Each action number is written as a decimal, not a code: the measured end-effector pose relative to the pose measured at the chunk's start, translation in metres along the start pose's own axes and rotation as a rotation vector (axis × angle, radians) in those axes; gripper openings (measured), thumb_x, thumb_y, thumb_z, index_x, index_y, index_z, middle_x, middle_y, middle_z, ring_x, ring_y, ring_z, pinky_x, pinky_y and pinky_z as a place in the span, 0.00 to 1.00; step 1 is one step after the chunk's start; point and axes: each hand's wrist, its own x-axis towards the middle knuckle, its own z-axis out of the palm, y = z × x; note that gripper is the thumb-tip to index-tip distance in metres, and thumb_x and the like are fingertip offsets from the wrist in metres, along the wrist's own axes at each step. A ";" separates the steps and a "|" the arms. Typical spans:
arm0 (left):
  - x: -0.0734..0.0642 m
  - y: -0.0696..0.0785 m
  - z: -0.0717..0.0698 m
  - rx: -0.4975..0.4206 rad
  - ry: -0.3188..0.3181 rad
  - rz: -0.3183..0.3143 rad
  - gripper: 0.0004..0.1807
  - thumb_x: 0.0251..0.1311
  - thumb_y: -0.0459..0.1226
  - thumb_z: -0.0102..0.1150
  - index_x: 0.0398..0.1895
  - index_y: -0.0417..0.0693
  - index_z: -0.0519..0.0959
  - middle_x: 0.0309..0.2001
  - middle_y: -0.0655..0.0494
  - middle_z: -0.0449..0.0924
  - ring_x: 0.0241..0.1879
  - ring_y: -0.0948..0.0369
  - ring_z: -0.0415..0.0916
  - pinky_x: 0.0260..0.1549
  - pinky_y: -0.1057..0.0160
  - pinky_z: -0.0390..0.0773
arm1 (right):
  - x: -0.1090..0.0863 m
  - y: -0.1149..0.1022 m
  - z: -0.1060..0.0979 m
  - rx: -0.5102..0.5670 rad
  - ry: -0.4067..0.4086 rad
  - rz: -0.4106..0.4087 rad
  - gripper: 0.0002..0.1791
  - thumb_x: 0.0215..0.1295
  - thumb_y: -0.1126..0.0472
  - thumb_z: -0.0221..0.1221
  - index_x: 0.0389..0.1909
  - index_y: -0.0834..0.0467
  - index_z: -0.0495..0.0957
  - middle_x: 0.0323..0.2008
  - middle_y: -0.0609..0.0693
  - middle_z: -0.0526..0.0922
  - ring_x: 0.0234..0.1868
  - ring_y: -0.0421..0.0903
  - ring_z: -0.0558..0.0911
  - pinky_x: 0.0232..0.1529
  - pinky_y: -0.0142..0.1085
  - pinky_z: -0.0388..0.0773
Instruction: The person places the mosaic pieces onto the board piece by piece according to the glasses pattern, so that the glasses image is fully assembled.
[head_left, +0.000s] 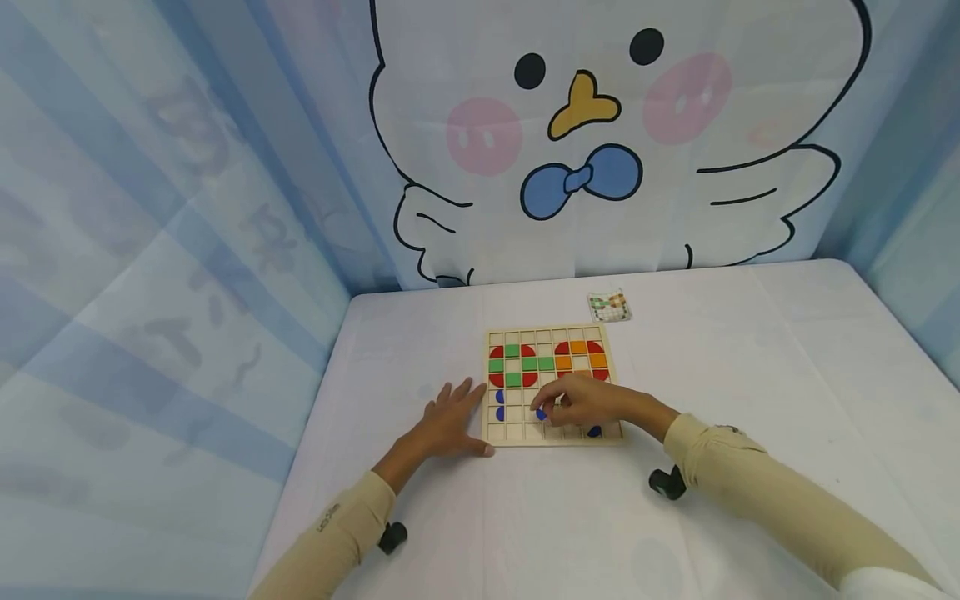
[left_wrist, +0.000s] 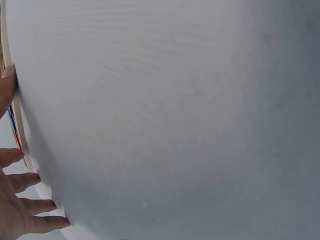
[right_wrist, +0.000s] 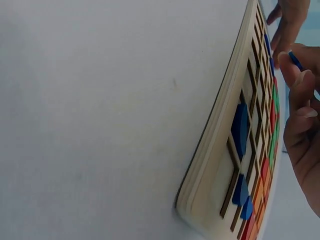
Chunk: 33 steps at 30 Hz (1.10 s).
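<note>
A square wooden grid board (head_left: 517, 432) lies on the table, its upper rows filled with red, green and orange pieces. Two blue half-round pieces (head_left: 500, 406) sit in its left column. My right hand (head_left: 581, 402) is over the board's middle, pinching a small blue piece (right_wrist: 295, 60) between thumb and index finger. My left hand (head_left: 447, 423) is spread at the board's left side, with the thumb and fingertips against its edge. More blue pieces (right_wrist: 240, 131) lie on the near right part of the board, partly hidden by my right hand in the head view.
Beyond the board's far right corner lies a small patterned card or packet (head_left: 610, 306). The white-covered table (head_left: 750, 358) stretches around the board. A printed curtain (head_left: 480, 233) hangs behind the table, with blue-white curtain at the sides.
</note>
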 end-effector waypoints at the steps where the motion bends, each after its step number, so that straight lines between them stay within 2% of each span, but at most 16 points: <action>1: 0.000 0.000 0.000 0.000 -0.001 0.000 0.60 0.45 0.54 0.79 0.80 0.58 0.54 0.81 0.49 0.48 0.79 0.39 0.41 0.70 0.31 0.52 | 0.004 -0.002 0.002 -0.005 -0.005 -0.007 0.13 0.67 0.62 0.62 0.51 0.53 0.85 0.35 0.41 0.83 0.38 0.40 0.78 0.42 0.29 0.80; 8: -0.001 -0.001 -0.001 -0.001 -0.018 0.012 0.60 0.46 0.56 0.78 0.80 0.58 0.54 0.81 0.48 0.48 0.79 0.38 0.41 0.70 0.31 0.52 | 0.027 -0.010 0.020 -0.050 -0.035 -0.049 0.11 0.66 0.59 0.65 0.48 0.52 0.85 0.32 0.38 0.81 0.35 0.38 0.77 0.39 0.29 0.77; 14: -0.001 -0.001 -0.003 -0.001 -0.027 0.021 0.60 0.47 0.57 0.77 0.81 0.58 0.53 0.81 0.48 0.47 0.79 0.38 0.41 0.70 0.31 0.52 | 0.038 -0.013 0.032 -0.094 -0.029 -0.023 0.12 0.64 0.55 0.68 0.48 0.49 0.86 0.29 0.35 0.81 0.33 0.36 0.78 0.37 0.28 0.78; 23: -0.002 0.000 -0.004 -0.007 -0.018 0.015 0.59 0.46 0.56 0.78 0.80 0.58 0.54 0.81 0.48 0.48 0.79 0.38 0.42 0.70 0.31 0.52 | 0.035 -0.016 0.029 -0.142 -0.003 0.035 0.12 0.63 0.53 0.70 0.47 0.47 0.87 0.28 0.35 0.80 0.35 0.36 0.78 0.42 0.30 0.77; 33: -0.001 0.000 -0.004 -0.008 -0.022 0.010 0.59 0.46 0.55 0.78 0.80 0.59 0.54 0.81 0.49 0.48 0.79 0.39 0.41 0.71 0.31 0.52 | 0.034 -0.017 0.028 -0.124 -0.008 0.016 0.12 0.62 0.55 0.70 0.47 0.48 0.88 0.29 0.35 0.81 0.35 0.37 0.78 0.41 0.30 0.78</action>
